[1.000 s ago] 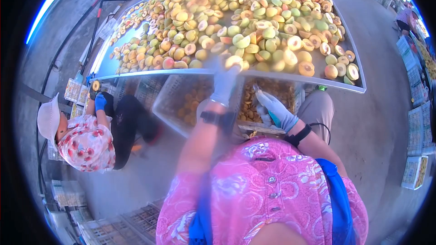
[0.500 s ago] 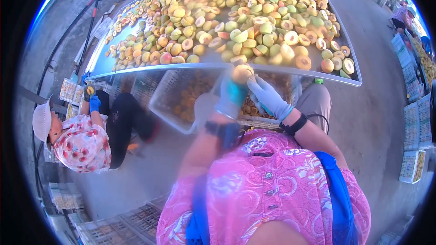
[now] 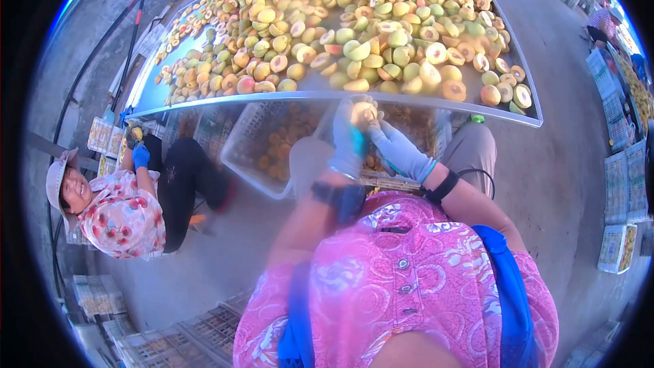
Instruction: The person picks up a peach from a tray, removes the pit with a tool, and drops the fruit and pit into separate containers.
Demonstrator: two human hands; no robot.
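Both my hands wear light grey-blue gloves and meet just below the near rim of the metal table. My left hand [image 3: 349,138] is closed around a peach half [image 3: 364,114], with its cut side partly showing. The fingers of my right hand [image 3: 402,152] are pressed together against that fruit; whether they also hold a small tool is hidden. Many halved peaches [image 3: 398,37], yellow and green with brown pit centres, lie heaped on the tilted table [image 3: 300,97] ahead.
Under the table stand a white crate [image 3: 235,157] holding orange-brown fruit and another crate [image 3: 395,182] between my knees. At left a seated co-worker [image 3: 122,218] wears blue gloves. Stacked crates [image 3: 616,184] line the right side, and more crates [image 3: 184,337] lie lower left.
The peach half and my left hand have dropped slightly, away from the table rim. A fruit piece seen above the held one now lies on the table edge. The co-worker's head has turned.
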